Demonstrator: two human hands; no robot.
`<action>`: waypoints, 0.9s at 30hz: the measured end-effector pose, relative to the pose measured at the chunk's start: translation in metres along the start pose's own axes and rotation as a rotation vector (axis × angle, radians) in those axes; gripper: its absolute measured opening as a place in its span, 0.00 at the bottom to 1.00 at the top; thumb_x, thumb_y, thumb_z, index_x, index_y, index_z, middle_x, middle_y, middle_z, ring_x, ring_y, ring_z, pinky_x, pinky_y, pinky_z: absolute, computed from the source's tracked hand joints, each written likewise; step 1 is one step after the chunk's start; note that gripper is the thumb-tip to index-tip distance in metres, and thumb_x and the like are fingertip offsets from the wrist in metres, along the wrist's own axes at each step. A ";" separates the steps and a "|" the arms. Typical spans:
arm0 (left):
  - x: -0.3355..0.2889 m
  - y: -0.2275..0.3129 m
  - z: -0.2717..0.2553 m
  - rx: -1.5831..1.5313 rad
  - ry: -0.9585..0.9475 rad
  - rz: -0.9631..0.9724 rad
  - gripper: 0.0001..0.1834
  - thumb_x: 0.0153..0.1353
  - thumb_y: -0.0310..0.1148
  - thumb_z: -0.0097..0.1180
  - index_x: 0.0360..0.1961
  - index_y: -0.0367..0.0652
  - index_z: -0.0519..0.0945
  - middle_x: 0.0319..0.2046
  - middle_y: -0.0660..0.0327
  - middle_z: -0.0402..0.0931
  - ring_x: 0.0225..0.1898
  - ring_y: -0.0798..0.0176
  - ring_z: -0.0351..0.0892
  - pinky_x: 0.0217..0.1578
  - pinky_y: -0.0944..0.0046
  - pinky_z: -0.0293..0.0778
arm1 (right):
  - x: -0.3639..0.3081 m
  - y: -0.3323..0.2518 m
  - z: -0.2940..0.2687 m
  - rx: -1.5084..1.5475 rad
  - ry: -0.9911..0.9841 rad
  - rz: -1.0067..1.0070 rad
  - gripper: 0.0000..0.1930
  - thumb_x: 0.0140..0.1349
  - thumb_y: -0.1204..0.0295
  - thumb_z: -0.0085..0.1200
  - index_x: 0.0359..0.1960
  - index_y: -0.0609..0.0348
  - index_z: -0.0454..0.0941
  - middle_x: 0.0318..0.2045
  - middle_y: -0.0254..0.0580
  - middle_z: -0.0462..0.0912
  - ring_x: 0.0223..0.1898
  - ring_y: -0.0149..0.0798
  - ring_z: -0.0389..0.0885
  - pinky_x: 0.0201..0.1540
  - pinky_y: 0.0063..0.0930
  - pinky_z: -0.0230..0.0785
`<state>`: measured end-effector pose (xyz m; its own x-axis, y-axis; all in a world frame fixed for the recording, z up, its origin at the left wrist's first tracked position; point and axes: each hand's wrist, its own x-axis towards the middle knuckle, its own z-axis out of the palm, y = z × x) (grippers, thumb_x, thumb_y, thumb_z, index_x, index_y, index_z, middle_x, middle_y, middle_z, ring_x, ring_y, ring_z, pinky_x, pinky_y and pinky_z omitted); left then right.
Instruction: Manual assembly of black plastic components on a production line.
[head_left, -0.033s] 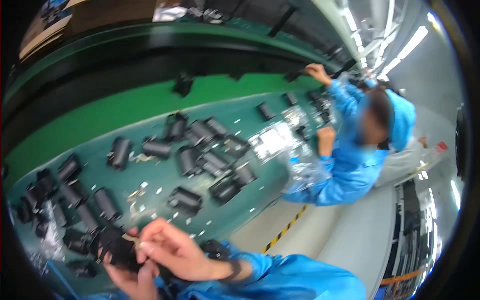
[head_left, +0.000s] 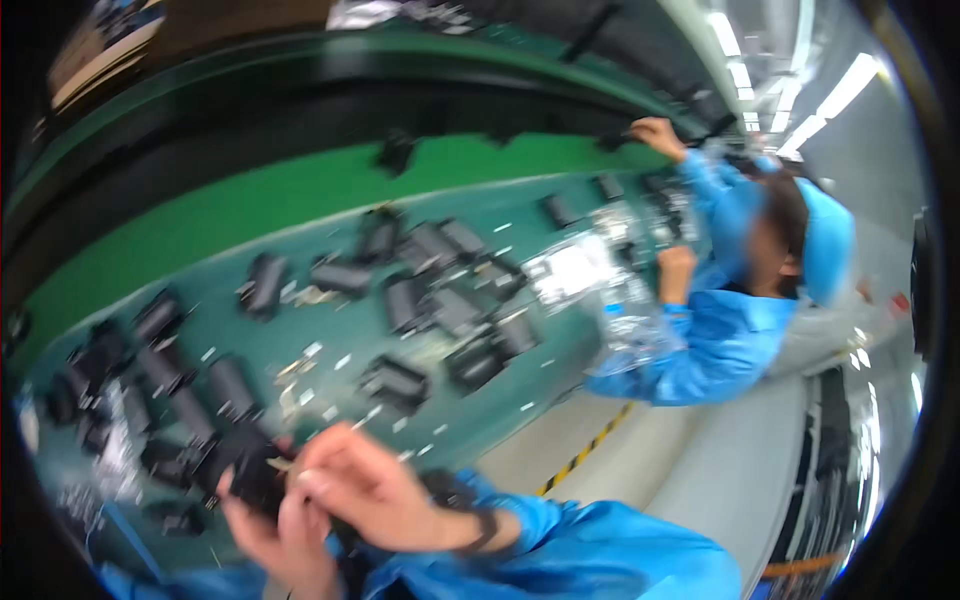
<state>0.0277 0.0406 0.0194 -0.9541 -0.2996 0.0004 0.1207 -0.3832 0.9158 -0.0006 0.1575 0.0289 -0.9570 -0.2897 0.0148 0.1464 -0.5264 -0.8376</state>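
Black is filling the curl of my left hand (head_left: 285, 540), where my fingers are clamping a dark part (head_left: 255, 480) from below and from the side. My right hand (head_left: 370, 490) is coming in from the other side, thumb and forefinger pressing together on a small pale strip (head_left: 279, 464) that is sticking out by the part's upper edge. Blur is softening the fingertips. I am holding the part low at the left, above the near side of the green table (head_left: 230, 330), and a dark band (head_left: 487, 530) is circling my right wrist. Just beyond my fingers, some pale, crumpled strips (head_left: 295, 375) are lying among small white scraps. More black cylindrical parts are spreading around them: one (head_left: 397, 384) is lying by itself, a group (head_left: 455, 310) is crowding the middle, and others are clustering at the left beside a clear plastic bag (head_left: 120, 440). Farther out, a green strip (head_left: 180, 215) is running along the far side. At the right, a co-worker in blue (head_left: 725, 345) is sitting near shiny clear packaging (head_left: 572, 270), one hand (head_left: 658, 136) reaching to a dark object on that strip
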 end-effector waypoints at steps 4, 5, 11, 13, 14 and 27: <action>0.033 0.005 0.026 0.044 0.049 -0.069 0.15 0.69 0.20 0.51 0.56 0.32 0.74 0.44 0.55 0.82 0.41 0.66 0.82 0.36 0.69 0.77 | 0.002 0.001 -0.012 -0.082 0.188 -0.422 0.05 0.76 0.77 0.47 0.49 0.63 0.68 0.44 0.55 0.79 0.27 0.32 0.80 0.26 0.23 0.75; 0.039 0.010 0.027 0.013 0.007 -0.115 0.14 0.67 0.20 0.54 0.53 0.32 0.76 0.43 0.57 0.82 0.39 0.68 0.82 0.36 0.70 0.78 | 0.003 -0.006 -0.015 -0.108 0.218 -0.463 0.04 0.76 0.76 0.47 0.48 0.61 0.68 0.41 0.54 0.78 0.24 0.32 0.77 0.24 0.22 0.73; 0.050 0.033 -0.009 0.493 -0.070 0.063 0.10 0.69 0.22 0.55 0.50 0.34 0.75 0.38 0.63 0.79 0.35 0.75 0.77 0.30 0.72 0.75 | 0.025 -0.024 -0.031 -0.548 0.093 -0.656 0.10 0.73 0.72 0.52 0.45 0.63 0.65 0.44 0.57 0.76 0.32 0.37 0.78 0.36 0.28 0.78; 0.052 0.048 -0.011 0.448 -0.093 -0.193 0.10 0.65 0.20 0.56 0.47 0.33 0.76 0.37 0.56 0.82 0.43 0.68 0.83 0.46 0.67 0.76 | 0.034 -0.033 -0.026 -0.524 -0.028 -0.626 0.08 0.74 0.74 0.51 0.45 0.63 0.65 0.47 0.64 0.79 0.32 0.37 0.79 0.38 0.29 0.79; 0.052 0.044 -0.017 0.471 -0.142 -0.161 0.11 0.64 0.22 0.56 0.48 0.33 0.75 0.37 0.56 0.82 0.39 0.70 0.81 0.41 0.68 0.76 | 0.035 -0.034 -0.024 -0.519 -0.125 -0.556 0.07 0.74 0.75 0.50 0.46 0.63 0.64 0.47 0.65 0.81 0.31 0.35 0.79 0.38 0.28 0.79; 0.037 0.025 -0.023 -0.259 -0.393 -0.197 0.37 0.58 0.18 0.69 0.68 0.36 0.67 0.55 0.58 0.73 0.48 0.69 0.77 0.42 0.65 0.78 | 0.028 -0.014 -0.006 -0.060 -0.007 -0.116 0.05 0.76 0.79 0.44 0.49 0.63 0.64 0.42 0.55 0.81 0.22 0.25 0.74 0.23 0.16 0.68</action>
<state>0.0014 -0.0004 0.0329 -0.9906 0.1322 0.0347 -0.0551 -0.6186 0.7838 -0.0314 0.1614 0.0376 -0.9649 -0.2349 0.1173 0.0190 -0.5081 -0.8611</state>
